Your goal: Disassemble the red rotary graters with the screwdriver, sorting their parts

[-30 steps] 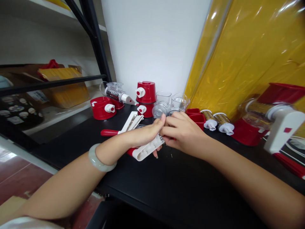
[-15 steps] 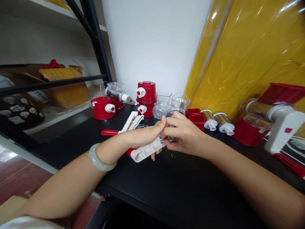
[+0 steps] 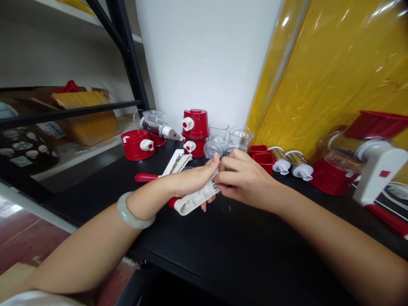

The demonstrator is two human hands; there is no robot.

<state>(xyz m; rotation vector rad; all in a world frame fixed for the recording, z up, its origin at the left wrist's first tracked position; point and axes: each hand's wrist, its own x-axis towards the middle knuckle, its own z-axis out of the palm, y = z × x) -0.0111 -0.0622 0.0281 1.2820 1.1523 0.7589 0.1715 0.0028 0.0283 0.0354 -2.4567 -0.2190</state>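
Holding the hollow white handle (image 3: 194, 203) above the black tabletop (image 3: 242, 250), the left hand (image 3: 191, 180) has its fingers curled about the underside. The right hand (image 3: 247, 176) is at the handle's far right end, fingers bunched; what they pinch, if anything, cannot be told. A small thin piece (image 3: 228, 208) lies just right. Farther left rest other white handles (image 3: 174, 163). Beyond stand two stacked red bases (image 3: 198, 121), clear plastic parts (image 3: 219, 131) to their right, and two grater drums (image 3: 298, 161) farther right.
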